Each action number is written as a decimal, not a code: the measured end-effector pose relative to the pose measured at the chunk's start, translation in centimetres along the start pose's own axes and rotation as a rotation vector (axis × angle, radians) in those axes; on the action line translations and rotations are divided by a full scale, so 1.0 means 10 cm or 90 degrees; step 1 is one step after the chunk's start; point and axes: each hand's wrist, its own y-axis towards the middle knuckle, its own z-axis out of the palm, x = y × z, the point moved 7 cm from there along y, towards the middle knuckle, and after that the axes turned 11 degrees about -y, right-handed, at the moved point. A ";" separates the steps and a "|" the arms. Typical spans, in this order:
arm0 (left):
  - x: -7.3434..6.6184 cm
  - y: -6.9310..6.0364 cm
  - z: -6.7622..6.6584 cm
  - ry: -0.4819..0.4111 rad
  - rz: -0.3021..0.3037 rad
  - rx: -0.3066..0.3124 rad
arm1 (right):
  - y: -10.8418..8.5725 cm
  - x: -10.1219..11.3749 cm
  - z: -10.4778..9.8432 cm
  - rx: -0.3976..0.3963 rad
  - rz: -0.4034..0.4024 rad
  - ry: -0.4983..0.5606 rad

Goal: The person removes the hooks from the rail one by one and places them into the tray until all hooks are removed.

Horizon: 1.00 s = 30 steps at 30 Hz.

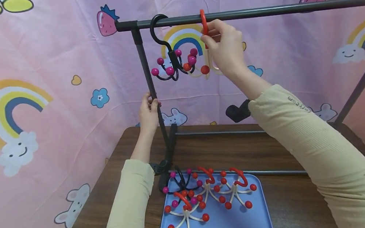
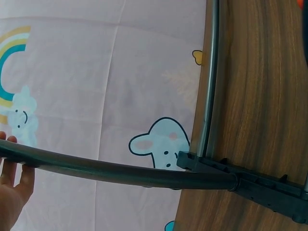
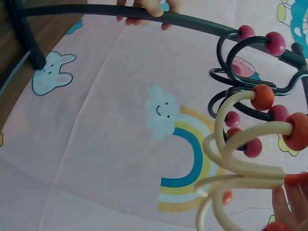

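My right hand [image 1: 227, 45] pinches the red hook [image 1: 204, 22] of a cream hanger with red balls [image 3: 255, 175]; the hook's top lies over the dark rail [image 1: 258, 12]. Just left of it, a black hanger with magenta balls [image 1: 172, 60] hangs from the same rail. Lower down, my left hand [image 1: 148, 113] grips the rack's left upright [image 1: 146, 69]; in the left wrist view its fingers [image 2: 25, 180] curl round the bar. On the blue tray [image 1: 233, 226] lie several hangers, cream with red hooks [image 1: 186, 211] and black with magenta balls [image 1: 182, 183].
The rack's base foot [image 1: 171, 140] and lower bars [image 1: 220, 132] rest on the wooden table [image 1: 112, 209]. A black bracket-like part [image 1: 238, 111] shows behind my right forearm. A pink patterned cloth [image 1: 80, 46] hangs behind and at the left.
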 end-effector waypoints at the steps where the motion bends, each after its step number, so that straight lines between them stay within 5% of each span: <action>1: 0.01 0.00 0.00 -0.004 -0.002 0.001 | 0.01 -0.01 -0.02 -0.008 0.003 0.017; 8: 0.02 0.00 -0.01 -0.015 -0.002 0.005 | 0.05 0.01 -0.12 -0.052 0.020 0.090; 17: 0.02 0.00 -0.01 -0.006 0.003 -0.002 | -0.06 0.01 0.05 -0.029 -0.023 -0.010; 30: 0.06 0.01 0.00 -0.003 -0.012 0.001 | -0.01 0.00 -0.12 -0.052 -0.135 -0.135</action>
